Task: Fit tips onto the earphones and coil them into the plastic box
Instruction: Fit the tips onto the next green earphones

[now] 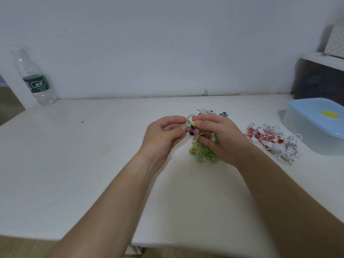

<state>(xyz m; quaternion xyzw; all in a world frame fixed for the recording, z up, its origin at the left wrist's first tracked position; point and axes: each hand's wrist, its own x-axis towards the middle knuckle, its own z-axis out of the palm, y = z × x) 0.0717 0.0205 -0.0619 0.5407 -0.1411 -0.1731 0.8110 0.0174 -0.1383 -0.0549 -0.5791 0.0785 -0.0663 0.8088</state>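
Note:
My left hand (pixel 163 135) pinches a small green ear tip (pixel 188 124) between thumb and forefinger. Right beside it, my right hand (pixel 217 135) pinches a yellow earbud (pixel 193 123); tip and earbud almost touch. A second earbud with a green tip (pixel 214 138) hangs by my right fingers. The yellow-green cable (pixel 202 152) dangles from my right hand into a tangled heap on the white table (pixel 93 155). The plastic box (pixel 314 125), translucent with a blue lid, stands shut at the right edge.
Red-and-white earphones (pixel 260 135) and white earphones (pixel 287 149) lie in heaps left of the box. Black-and-white and purple earphones (pixel 208 112) lie behind my hands. A water bottle (pixel 34 79) stands at the back left by the wall. A dark appliance (pixel 320 81) sits back right.

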